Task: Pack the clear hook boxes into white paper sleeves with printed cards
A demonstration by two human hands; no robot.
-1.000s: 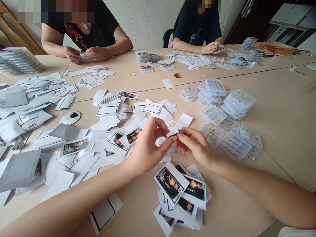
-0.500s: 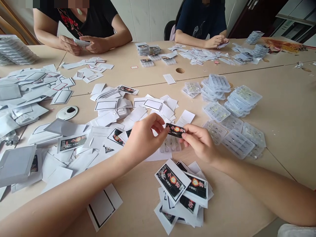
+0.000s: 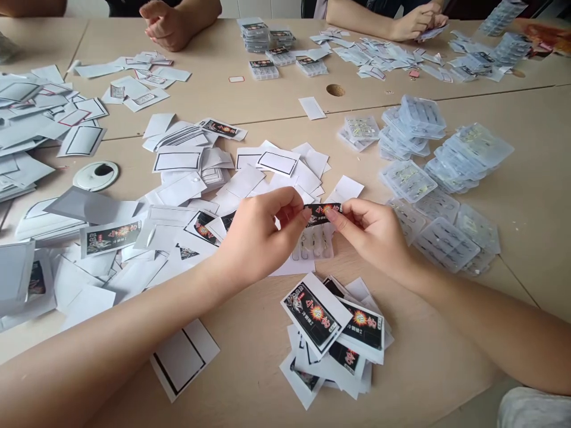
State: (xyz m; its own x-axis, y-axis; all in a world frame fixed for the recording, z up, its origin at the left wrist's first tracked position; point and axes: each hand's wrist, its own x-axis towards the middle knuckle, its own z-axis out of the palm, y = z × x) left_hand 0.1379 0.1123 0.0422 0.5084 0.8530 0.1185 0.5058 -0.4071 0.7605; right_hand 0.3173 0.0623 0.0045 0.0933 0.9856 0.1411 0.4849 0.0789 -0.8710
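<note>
A black printed label [image 3: 319, 213] with a fiery burst is stretched between my two hands. My left hand [image 3: 272, 229] pinches its left end, and my right hand [image 3: 372, 232] pinches its right end with the thumb on its face. Just below the label lies a clear plastic box of fish hooks [image 3: 314, 244], partly covered by my fingers and resting on white paper. Nearer to me is a pile of printed label sheets [image 3: 316, 315] with the same black design.
White papers and label sheets [image 3: 178, 190] spread over the left and middle of the table. To the right stand stacked clear hook boxes [image 3: 473, 154]. A round white cable cover [image 3: 96, 175] sits at left. Across the table are other people's hands [image 3: 167, 27] and several labelled boxes [image 3: 254, 35].
The camera view has tipped downward. My right thumb has shifted inward over the label, which now sits right above the hook box. A co-worker's hands across the table no longer show the pale item.
</note>
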